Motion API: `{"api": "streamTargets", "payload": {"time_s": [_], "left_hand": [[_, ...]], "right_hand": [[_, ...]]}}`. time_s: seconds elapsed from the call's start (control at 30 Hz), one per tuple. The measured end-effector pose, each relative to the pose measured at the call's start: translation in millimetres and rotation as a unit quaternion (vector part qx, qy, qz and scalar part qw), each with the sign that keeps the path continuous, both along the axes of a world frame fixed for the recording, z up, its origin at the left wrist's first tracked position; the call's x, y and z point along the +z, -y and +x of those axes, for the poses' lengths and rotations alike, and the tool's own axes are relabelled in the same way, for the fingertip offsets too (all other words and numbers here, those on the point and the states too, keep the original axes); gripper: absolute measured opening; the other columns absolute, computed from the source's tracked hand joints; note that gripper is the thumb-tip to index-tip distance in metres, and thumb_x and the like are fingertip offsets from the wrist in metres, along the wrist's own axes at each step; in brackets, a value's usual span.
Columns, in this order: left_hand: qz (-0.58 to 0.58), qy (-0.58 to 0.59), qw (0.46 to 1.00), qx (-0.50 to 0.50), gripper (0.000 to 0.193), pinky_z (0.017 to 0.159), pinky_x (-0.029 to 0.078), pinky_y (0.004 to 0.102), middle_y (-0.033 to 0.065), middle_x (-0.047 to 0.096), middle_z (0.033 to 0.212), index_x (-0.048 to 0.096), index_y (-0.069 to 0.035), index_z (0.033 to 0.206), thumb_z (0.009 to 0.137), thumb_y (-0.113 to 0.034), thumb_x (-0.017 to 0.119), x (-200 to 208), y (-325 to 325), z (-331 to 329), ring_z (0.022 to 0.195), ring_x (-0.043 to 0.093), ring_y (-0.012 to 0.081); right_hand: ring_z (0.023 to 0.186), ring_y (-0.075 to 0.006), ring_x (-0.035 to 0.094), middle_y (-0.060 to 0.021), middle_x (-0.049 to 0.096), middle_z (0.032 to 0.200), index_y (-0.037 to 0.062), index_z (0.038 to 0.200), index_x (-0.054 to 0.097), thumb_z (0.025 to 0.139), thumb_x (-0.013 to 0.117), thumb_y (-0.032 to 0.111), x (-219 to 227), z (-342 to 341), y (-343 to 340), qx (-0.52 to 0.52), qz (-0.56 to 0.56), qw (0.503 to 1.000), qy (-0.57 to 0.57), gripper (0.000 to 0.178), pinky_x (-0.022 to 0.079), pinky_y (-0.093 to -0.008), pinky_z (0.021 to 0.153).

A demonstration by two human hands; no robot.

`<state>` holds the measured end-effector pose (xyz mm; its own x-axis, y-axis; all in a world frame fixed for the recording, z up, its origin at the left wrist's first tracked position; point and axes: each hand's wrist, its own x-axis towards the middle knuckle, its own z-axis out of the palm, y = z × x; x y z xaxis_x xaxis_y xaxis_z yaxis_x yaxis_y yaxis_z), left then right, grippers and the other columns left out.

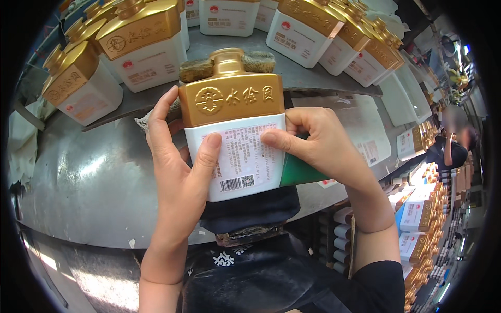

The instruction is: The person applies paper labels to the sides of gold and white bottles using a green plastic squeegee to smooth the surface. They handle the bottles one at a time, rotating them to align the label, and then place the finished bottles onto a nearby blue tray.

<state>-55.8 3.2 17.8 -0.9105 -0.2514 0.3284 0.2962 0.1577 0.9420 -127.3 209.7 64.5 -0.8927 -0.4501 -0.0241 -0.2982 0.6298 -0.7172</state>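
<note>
Upright in front of me is a flat-sided bottle [237,104] with a gold embossed shoulder and neck and a white lower body. Its white front carries fine red and dark print, a barcode and a small square code. My left hand [177,167] grips the left side, thumb on the front and fingers reaching up along the edge. At the right edge, my right hand [318,141] is closed, its thumb pressed on the printed face; its other fingers are partly hidden. A green flat piece [298,169] shows below the right hand; its kind is unclear.
Two worn brown blocks [259,61] flank the bottle's neck. Several similar bottles [138,44] line the grey metal table's [94,164] far side. A translucent printed sheet [362,128] lies right, near a white tray [404,99]. Stacked bottles [420,208] and a person [451,148] are farther right.
</note>
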Motion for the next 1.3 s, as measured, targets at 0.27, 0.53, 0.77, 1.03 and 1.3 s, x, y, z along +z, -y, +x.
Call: {"api": "streamTargets", "payload": {"time_s": [0.27, 0.53, 0.77, 1.03, 1.3], "left_hand": [[0.111, 0.045, 0.991, -0.059, 0.072, 0.099, 0.049, 0.0419, 0.0153, 0.030, 0.143, 0.026, -0.003, 0.149, 0.092, -0.021, 0.067, 1, 14, 6, 0.127, 0.041, 0.0249], [0.021, 0.047, 0.994, -0.096, 0.107, 0.104, 0.049, 0.0447, 0.0170, 0.026, 0.143, 0.011, -0.012, 0.156, 0.075, -0.008, 0.080, -1, 0, 27, 0.133, 0.038, 0.0294], [0.034, 0.050, 0.993, -0.097, 0.102, 0.101, 0.051, 0.0419, 0.0162, 0.027, 0.144, 0.012, -0.012, 0.157, 0.078, -0.009, 0.077, -5, 1, 27, 0.129, 0.043, 0.0277], [0.144, 0.025, 0.989, -0.037, 0.067, 0.106, 0.043, 0.0403, 0.0153, 0.036, 0.149, 0.027, -0.001, 0.151, 0.095, -0.023, 0.057, -3, 12, 31, 0.133, 0.042, 0.0270], [0.158, 0.052, 0.986, 0.033, 0.043, 0.103, 0.046, 0.0397, 0.0148, 0.048, 0.140, 0.047, 0.003, 0.137, 0.102, -0.023, 0.047, -9, 25, 50, 0.128, 0.050, 0.0259]], "right_hand": [[0.054, -0.0101, 0.049, -0.0010, 0.050, 0.059, 0.0031, 0.067, 0.058, 0.094, 0.060, 0.050, -16, -18, -18, 0.069, -0.129, 0.989, 0.001, 0.054, 0.041, -0.0295, 0.051], [0.047, -0.0059, 0.036, 0.0053, 0.044, 0.055, 0.0123, 0.083, 0.054, 0.097, 0.037, 0.067, 14, -29, -38, -0.186, -0.236, 0.932, 0.202, 0.060, 0.029, -0.0205, 0.047], [0.084, -0.0065, 0.060, -0.0012, 0.061, 0.097, 0.0036, 0.122, 0.056, 0.095, 0.061, 0.024, 13, -16, -53, -0.065, -0.301, 0.919, 0.247, 0.034, 0.052, -0.0217, 0.072], [0.090, -0.0172, 0.068, -0.0084, 0.071, 0.094, 0.0027, 0.105, 0.071, 0.074, 0.080, 0.001, 25, 28, 2, 0.228, -0.079, 0.944, -0.226, 0.033, 0.054, -0.0296, 0.081], [0.066, -0.0166, 0.060, -0.0038, 0.060, 0.076, 0.0068, 0.084, 0.065, 0.069, 0.069, 0.012, -17, 37, 52, 0.279, -0.075, 0.771, -0.568, 0.017, 0.049, -0.0295, 0.057]]}}
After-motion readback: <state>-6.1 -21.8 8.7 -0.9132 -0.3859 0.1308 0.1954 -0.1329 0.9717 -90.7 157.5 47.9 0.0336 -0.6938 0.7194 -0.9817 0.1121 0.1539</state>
